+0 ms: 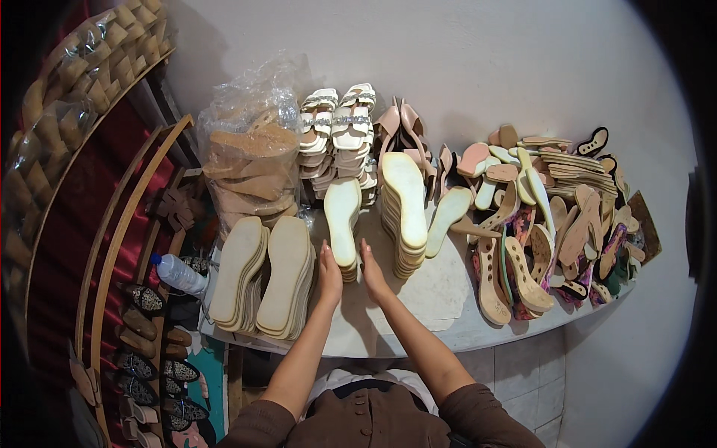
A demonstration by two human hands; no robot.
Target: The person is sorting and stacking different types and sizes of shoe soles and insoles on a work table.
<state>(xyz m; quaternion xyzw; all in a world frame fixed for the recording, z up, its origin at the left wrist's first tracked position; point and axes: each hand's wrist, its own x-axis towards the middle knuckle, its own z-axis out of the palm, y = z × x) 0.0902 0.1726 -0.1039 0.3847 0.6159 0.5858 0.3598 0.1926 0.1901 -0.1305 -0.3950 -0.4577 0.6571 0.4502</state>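
Observation:
In front of me a short stack of cream shoe insoles (343,216) stands on the table, heel ends toward me. My left hand (330,273) is upright along its left side, fingers straight and very close to the edge; whether it touches I cannot tell. On the other side my right hand (373,275) is held palm inward with fingers stretched out, a small gap from the stack. Just right of it rises a taller stack of cream insoles (404,201). A single pale insole (449,216) lies beyond that. Two more insole stacks, a left one (237,272) and a right one (286,276), sit at the table's left.
Behind are a clear plastic bag of tan wedge soles (250,175), stacked white sandals (352,123) and pink shoes (403,127). A heap of loose soles and wedges (560,216) covers the table's right. At left stand a water bottle (178,273) and shelves of shoes.

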